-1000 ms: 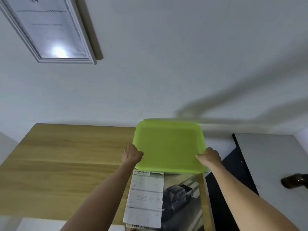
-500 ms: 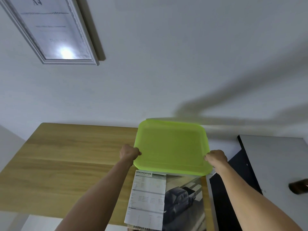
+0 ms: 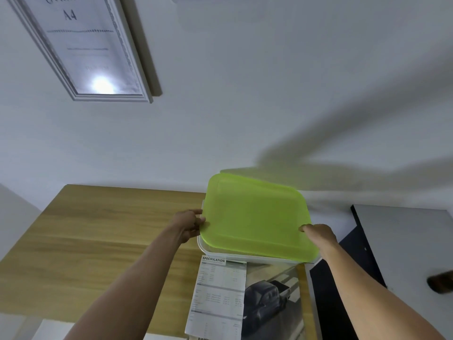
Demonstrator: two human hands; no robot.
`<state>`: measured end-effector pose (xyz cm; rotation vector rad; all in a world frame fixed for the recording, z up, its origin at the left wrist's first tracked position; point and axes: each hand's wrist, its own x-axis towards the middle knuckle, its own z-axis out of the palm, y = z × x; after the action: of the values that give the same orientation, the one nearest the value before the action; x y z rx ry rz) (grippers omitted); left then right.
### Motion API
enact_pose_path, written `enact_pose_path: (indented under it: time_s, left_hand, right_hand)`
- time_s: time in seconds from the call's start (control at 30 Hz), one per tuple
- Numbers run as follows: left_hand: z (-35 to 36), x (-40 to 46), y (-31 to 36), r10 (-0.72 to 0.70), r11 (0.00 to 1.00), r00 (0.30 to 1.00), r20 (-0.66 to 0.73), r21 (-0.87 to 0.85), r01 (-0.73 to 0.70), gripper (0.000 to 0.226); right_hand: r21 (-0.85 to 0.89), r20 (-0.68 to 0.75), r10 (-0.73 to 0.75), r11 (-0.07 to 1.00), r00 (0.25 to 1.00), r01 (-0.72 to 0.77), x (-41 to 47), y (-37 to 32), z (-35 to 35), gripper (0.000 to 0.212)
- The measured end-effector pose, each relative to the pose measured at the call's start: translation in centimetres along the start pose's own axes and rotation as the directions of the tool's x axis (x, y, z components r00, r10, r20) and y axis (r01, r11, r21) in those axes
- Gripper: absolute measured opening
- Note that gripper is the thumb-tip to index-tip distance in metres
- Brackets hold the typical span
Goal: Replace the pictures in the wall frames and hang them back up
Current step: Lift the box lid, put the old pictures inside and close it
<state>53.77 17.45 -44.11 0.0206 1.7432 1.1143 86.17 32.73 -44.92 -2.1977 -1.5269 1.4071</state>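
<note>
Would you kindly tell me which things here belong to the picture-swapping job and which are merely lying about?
Belongs to the job:
- white frame hanging on the wall
- car brochure on the wooden table
- clear box with green lid, held by left hand and right hand

Lying about:
- grey panel
- dark brown object, right edge

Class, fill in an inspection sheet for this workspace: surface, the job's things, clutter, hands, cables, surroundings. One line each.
Surface: wooden table against a white wall.
Job's things: framed picture hanging on the wall; printed sheets on the table's near edge, one headed SPECIFICATION, one showing a truck.
Clutter: clear box with a green lid.
Hands: left hand and right hand each grip a side of the lid.
Cables: nothing seen.
Surroundings: grey and black furniture right of the table.
</note>
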Motion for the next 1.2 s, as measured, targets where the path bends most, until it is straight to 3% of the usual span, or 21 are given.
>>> enact_pose_path:
  time_s: [0.23, 0.33, 0.43, 0.5, 0.67, 0.83, 0.93, 1.2]
  left_hand:
    - [-0.8, -0.2, 0.5, -0.040, 0.996, 0.994, 0.104, -0.076, 0.048, 0.035]
    - [-2.1, 0.1, 1.0, -0.027, 0.996, 0.994, 0.102, -0.076, 0.035, 0.034]
    - [-4.4, 0.8, 1.3, -0.020, 0.999, 0.995, 0.099, -0.039, 0.024, 0.038]
    - [-6.3, 1.1, 1.7, -0.005, 1.000, 0.996, 0.092, -0.019, 0.007, 0.036]
    - [-13.9, 1.4, 3.2, 0.105, 0.992, 0.994, -0.038, 0.078, -0.102, 0.031]
    - [-23.0, 3.2, 3.7, 0.188, 0.973, 0.969, -0.161, 0.164, -0.161, 0.009]
    - [-28.0, 4.1, 3.6, 0.242, 0.953, 0.952, -0.185, 0.229, -0.198, 0.013]
    - [-36.7, 8.1, 2.6, 0.226, 0.928, 0.934, -0.275, 0.353, -0.121, 0.015]
  right_hand:
    - [0.186, -0.048, 0.028, 0.982, 0.998, -0.018, -0.1, -1.3, -1.6, 0.045]
    - [0.207, 0.025, 0.036, 0.977, 0.999, -0.040, 0.0, -1.0, -1.8, 0.054]
    - [0.159, 0.046, 0.012, 0.987, 0.999, -0.019, -3.0, -1.9, -1.2, 0.026]
    - [0.135, 0.092, -0.006, 0.991, 0.996, -0.007, -4.5, -2.4, 0.0, 0.020]
    - [0.110, 0.176, -0.071, 0.993, 0.982, 0.052, -8.8, -5.5, 6.9, 0.016]
    - [0.081, 0.232, -0.126, 0.991, 0.965, 0.110, -11.8, -9.0, 16.1, 0.011]
    - [0.030, 0.248, -0.129, 0.992, 0.960, 0.126, -13.1, -10.6, 21.3, 0.008]
    - [-0.108, 0.248, -0.225, 0.960, 0.942, 0.258, -16.2, -13.6, 30.3, 0.021]
